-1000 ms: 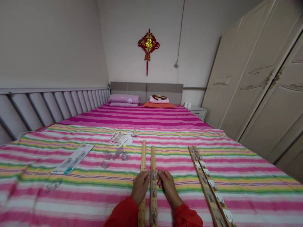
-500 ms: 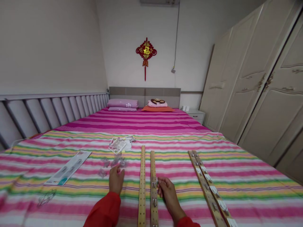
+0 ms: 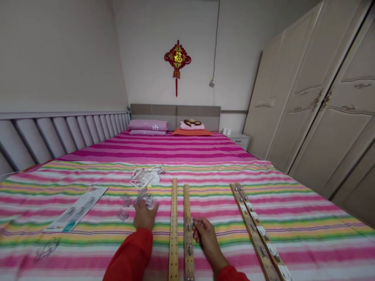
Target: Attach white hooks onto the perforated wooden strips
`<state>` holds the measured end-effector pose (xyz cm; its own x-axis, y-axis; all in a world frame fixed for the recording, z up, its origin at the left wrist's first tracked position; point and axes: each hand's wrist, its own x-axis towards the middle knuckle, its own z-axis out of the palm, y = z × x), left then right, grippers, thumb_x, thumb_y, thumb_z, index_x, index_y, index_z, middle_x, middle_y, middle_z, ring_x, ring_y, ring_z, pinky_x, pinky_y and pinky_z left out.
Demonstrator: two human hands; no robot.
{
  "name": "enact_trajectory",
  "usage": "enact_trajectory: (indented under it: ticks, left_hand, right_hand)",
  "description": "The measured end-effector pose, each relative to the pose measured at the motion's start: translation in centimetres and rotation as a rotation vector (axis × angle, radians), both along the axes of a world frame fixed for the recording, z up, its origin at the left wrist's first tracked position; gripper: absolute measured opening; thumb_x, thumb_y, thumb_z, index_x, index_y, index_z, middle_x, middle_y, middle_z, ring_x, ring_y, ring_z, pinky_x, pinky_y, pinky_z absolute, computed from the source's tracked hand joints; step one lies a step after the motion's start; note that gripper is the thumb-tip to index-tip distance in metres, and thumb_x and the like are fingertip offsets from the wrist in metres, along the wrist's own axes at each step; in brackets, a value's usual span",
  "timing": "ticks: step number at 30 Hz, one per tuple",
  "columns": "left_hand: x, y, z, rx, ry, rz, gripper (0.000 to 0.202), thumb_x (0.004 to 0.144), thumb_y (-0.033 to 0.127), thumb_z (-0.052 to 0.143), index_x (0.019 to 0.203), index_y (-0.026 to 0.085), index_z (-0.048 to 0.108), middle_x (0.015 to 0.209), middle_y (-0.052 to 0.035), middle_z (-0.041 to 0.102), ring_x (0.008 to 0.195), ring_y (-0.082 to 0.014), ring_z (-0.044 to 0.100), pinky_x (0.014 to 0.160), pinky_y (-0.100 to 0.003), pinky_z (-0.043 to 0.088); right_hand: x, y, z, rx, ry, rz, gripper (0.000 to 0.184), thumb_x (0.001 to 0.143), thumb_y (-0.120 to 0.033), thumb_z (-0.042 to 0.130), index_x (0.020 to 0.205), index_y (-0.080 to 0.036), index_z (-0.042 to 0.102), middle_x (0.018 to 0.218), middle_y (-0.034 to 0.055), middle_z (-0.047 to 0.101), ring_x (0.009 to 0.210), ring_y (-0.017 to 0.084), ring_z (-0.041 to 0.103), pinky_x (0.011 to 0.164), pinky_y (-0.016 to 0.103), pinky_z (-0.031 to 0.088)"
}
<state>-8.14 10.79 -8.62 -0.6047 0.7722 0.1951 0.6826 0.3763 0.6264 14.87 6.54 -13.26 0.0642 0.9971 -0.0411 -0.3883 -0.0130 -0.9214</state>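
My left hand (image 3: 145,216) reaches over a small cluster of clear pieces with metal parts (image 3: 149,200), thumb spread away from the fingers. Its fingertips are partly hidden among those pieces. Closed in a pinch, my right hand (image 3: 207,236) is at the right edge of a wooden strip (image 3: 186,203) with holes. What lies between those fingertips is too small to make out. Metal hooks on clear backings (image 3: 189,249) sit along the near part of this strip. Just left of it lies a second holed wooden strip (image 3: 174,234) without hooks.
On the right lie two wooden strips (image 3: 254,230) carrying metal hooks and white pieces. A long package with hooks (image 3: 77,210) and a wire bundle (image 3: 47,249) lie left. White packaging scraps (image 3: 146,177) are farther back. All rest on a striped bed cover (image 3: 216,195).
My left hand has moved forward onto the clear pieces, with its thumb spreading outward. My right hand stays pinched beside the hooked strip. The whole view has shifted slightly.
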Motion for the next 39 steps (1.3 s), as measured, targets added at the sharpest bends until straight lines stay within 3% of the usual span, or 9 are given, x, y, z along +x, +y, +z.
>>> enact_trajectory:
  ticks: [10,18,22,29,35,39]
  left_hand:
    - [-0.3,-0.2,-0.9,0.060,0.010,-0.011,0.053,0.080,0.052,0.048,0.120,0.018,0.050,0.124,-0.0163,0.051,0.105,-0.0313,0.057,0.077,-0.044,0.050]
    - [-0.5,-1.3,-1.1,0.134,-0.027,-0.048,0.052,0.078,0.043,0.053,0.123,0.018,0.048,0.119,-0.0125,0.054,0.106,-0.0248,0.057,0.084,-0.035,0.048]
    - [-0.3,-2.5,-0.7,0.169,-0.086,-0.069,0.060,0.075,0.044,0.054,0.126,0.014,0.046,0.111,-0.0122,0.058,0.095,-0.0236,0.060,0.080,-0.034,0.049]
    - [-0.2,-4.4,-1.0,0.197,-0.193,-0.110,0.058,0.070,0.044,0.060,0.122,0.019,0.050,0.091,-0.0053,0.067,0.091,-0.0229,0.063,0.075,-0.032,0.048]
    - [0.0,-5.0,-1.0,0.273,-0.100,-0.142,0.048,0.072,0.039,0.057,0.115,0.018,0.053,0.110,-0.0078,0.055,0.075,-0.0155,0.061,0.066,-0.028,0.049]
    - [0.0,-5.0,-1.2,0.265,-0.056,-0.141,0.046,0.074,0.038,0.055,0.116,0.019,0.051,0.107,-0.0058,0.049,0.064,-0.0110,0.055,0.061,-0.028,0.049]
  right_hand:
    - [-0.1,-0.2,0.4,-0.010,0.009,-0.004,0.035,0.059,-0.044,0.075,0.076,-0.015,0.063,0.051,-0.0033,0.059,0.033,0.007,0.045,0.032,0.017,0.029]
    - [-0.1,-0.3,0.6,0.001,0.007,-0.018,0.035,0.059,-0.044,0.075,0.075,-0.016,0.063,0.051,-0.0029,0.060,0.033,0.007,0.045,0.032,0.017,0.029]
    - [-0.1,-0.4,0.7,-0.001,0.019,-0.015,0.035,0.057,-0.043,0.076,0.073,-0.016,0.063,0.050,-0.0030,0.059,0.033,0.007,0.045,0.032,0.017,0.029]
    - [-0.1,-0.4,0.8,-0.006,0.015,-0.014,0.034,0.058,-0.042,0.075,0.074,-0.015,0.063,0.050,-0.0031,0.060,0.033,0.007,0.045,0.032,0.017,0.029]
    - [-0.1,-0.6,1.0,-0.004,0.015,-0.013,0.034,0.057,-0.042,0.076,0.073,-0.015,0.063,0.050,-0.0036,0.059,0.033,0.007,0.044,0.032,0.017,0.029]
    - [-0.1,-0.6,1.0,-0.003,0.019,-0.013,0.035,0.057,-0.044,0.076,0.074,-0.015,0.063,0.050,-0.0034,0.059,0.034,0.007,0.045,0.032,0.017,0.029]
